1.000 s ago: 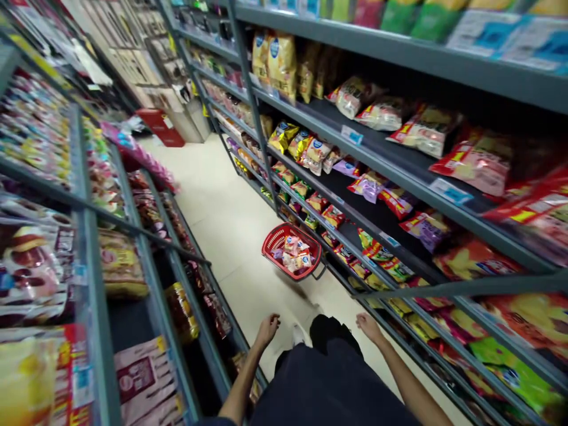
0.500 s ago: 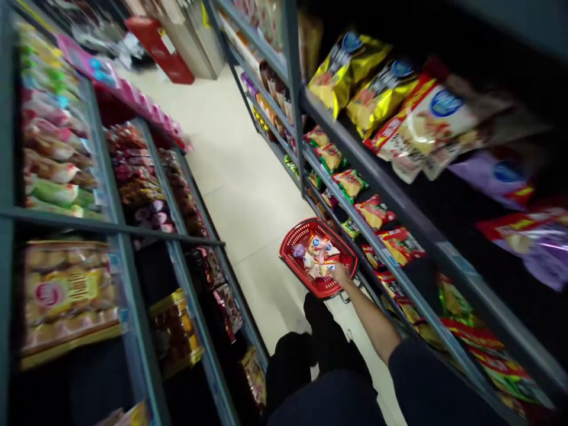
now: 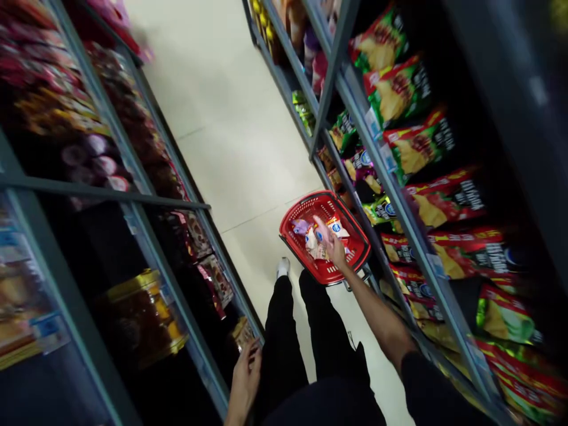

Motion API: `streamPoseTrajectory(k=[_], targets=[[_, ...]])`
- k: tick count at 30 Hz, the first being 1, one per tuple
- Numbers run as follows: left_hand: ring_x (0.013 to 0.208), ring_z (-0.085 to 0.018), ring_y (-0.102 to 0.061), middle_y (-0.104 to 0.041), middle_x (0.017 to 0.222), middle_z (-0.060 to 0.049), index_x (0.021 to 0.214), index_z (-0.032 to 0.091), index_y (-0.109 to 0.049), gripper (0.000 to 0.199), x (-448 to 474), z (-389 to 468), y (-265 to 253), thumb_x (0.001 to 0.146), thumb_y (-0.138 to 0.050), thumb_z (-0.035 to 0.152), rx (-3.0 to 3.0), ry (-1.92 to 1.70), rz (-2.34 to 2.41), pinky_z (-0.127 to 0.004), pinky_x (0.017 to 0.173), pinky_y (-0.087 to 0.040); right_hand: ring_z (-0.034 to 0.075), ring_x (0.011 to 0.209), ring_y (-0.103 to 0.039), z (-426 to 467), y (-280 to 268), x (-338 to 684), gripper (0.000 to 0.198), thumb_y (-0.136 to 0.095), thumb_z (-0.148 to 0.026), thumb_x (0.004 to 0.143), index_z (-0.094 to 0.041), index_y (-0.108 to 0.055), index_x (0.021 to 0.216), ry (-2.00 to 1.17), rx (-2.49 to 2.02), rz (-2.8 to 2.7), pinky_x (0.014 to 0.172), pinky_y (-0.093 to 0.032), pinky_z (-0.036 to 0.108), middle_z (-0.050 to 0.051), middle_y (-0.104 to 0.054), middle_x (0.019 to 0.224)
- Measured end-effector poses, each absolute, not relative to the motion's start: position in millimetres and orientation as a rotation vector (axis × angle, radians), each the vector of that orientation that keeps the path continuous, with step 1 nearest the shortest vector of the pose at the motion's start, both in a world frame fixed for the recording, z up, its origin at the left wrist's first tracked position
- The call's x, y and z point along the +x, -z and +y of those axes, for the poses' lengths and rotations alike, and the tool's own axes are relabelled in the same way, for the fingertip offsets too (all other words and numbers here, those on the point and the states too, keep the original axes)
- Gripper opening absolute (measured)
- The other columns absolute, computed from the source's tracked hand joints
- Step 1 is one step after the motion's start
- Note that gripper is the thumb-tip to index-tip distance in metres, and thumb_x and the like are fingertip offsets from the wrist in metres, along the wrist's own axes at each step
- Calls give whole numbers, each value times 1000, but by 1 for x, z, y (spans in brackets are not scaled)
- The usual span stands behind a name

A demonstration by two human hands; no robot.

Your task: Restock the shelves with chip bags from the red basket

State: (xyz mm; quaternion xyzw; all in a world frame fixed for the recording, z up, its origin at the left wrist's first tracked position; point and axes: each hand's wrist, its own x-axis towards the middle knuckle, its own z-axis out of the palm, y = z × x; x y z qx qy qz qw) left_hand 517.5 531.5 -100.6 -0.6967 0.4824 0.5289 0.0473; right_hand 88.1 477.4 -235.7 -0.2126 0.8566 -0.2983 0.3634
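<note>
Red basket point(image 3: 326, 273) of snack packets point(image 3: 313, 236) (labels blurred, unreadable) under right hand point(image 3: 332, 244), grip apart.

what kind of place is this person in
Most likely a small grocery or convenience store aisle. Grey metal shelves on both sides hold rows of packaged snacks such as chip bags, and a red shopping basket with a few packets sits on the floor, with the right hand reaching into it.

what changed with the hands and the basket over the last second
The right hand reached forward from beside the legs into the red basket and now rests on the snack packets. The left hand dropped back by the hip. The basket stayed on the floor.
</note>
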Motion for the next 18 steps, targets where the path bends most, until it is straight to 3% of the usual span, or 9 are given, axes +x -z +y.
streamPoseTrajectory(k=[3,6,9,11,13,15,18], targets=[[128,-34,-65,-66,139,-18,129,17,-64,61,487,491,76,89,-57,62,-1992,-1687,1788,-49,112,-51,25,97,-67,523,150,137,46,-60,-61,91,-16,-62,103,936,-453,2184,87,-56,38,12,-73,101],[141,-33,-55,-56,152,-19,142,16,-55,70,453,441,38,88,-59,61,-1811,-1794,1983,-48,117,-47,24,90,-71,566,56,180,49,-60,-68,88,-20,-57,95,1169,-368,2134,82,-58,37,9,-74,96],[149,-36,-45,-47,160,-21,148,14,-50,89,419,405,-14,79,-69,68,-1439,-1891,2030,-50,122,-41,27,98,-73,592,-34,211,51,-73,-64,83,-21,-58,105,1508,-64,1836,89,-59,40,10,-76,104],[146,-35,-50,-52,157,-20,144,15,-57,86,400,398,-52,80,-68,71,-1014,-2047,1932,-47,122,-42,29,108,-72,601,-91,221,50,-74,-60,85,-22,-60,115,1670,8,1747,99,-57,44,11,-75,116],[132,-33,-62,-61,148,-19,140,16,-60,81,382,405,-90,82,-66,73,-661,-2233,1762,-44,111,-53,29,114,-71,608,-143,224,47,-72,-57,89,-22,-63,119,1804,34,1781,104,-55,45,11,-74,123],[111,-31,-72,-68,137,-18,139,17,-59,83,364,420,-127,79,-71,73,-572,-2370,1663,-40,85,-64,29,117,-70,620,-187,223,47,-69,-59,91,-24,-63,122,1955,53,1833,106,-55,45,11,-73,127],[74,-22,-73,-75,117,-16,132,13,-60,85,336,446,-183,74,-77,72,-626,-2444,1742,-30,53,-59,30,133,-62,645,-235,229,66,-72,-65,86,-27,-55,138,2168,-75,1842,113,-51,46,12,-64,143]])
